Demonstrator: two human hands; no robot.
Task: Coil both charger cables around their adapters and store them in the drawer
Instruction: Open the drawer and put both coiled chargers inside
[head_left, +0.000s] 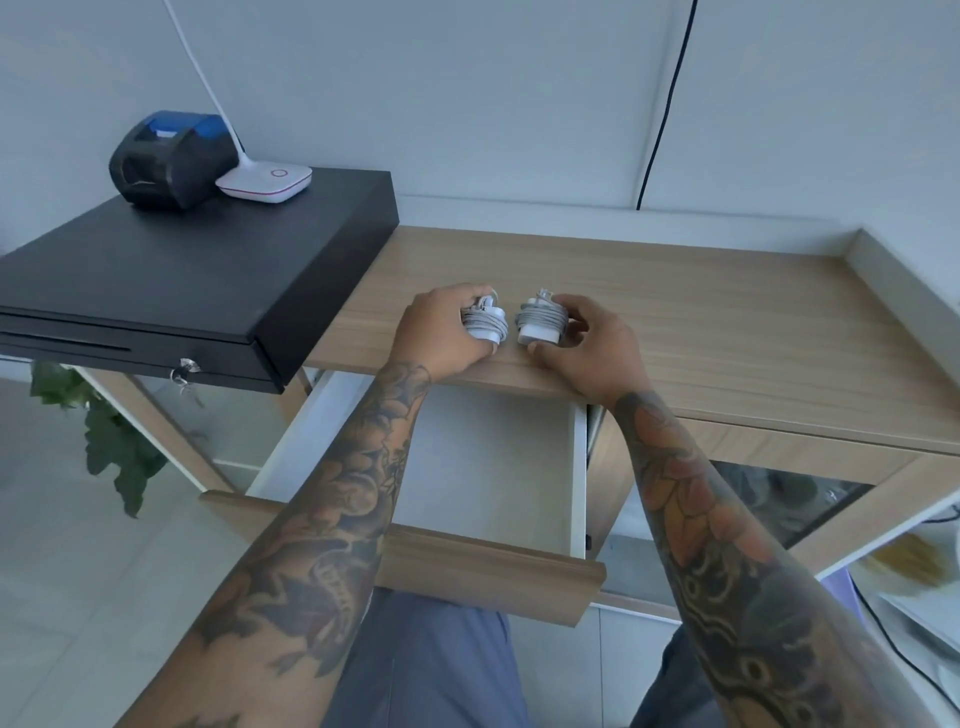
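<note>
Two white adapters, each wrapped in its grey cable, sit side by side near the front edge of the wooden desk (727, 332). My left hand (441, 332) grips the left coiled charger (488, 326), fingers curled over its top. My right hand (592, 338) holds the right coiled charger (540, 325), thumb at its front and fingers round its far side. Directly below them the drawer (577, 467) is pulled out; what shows of its white inside between my forearms holds nothing.
A black cash drawer (197, 291) stands on the desk's left, carrying a black and blue receipt printer (166, 156) and a white device (265, 182). A raised ledge edges the desk at the back right. A black cable (660, 119) hangs down the wall. A plant (109, 441) is lower left.
</note>
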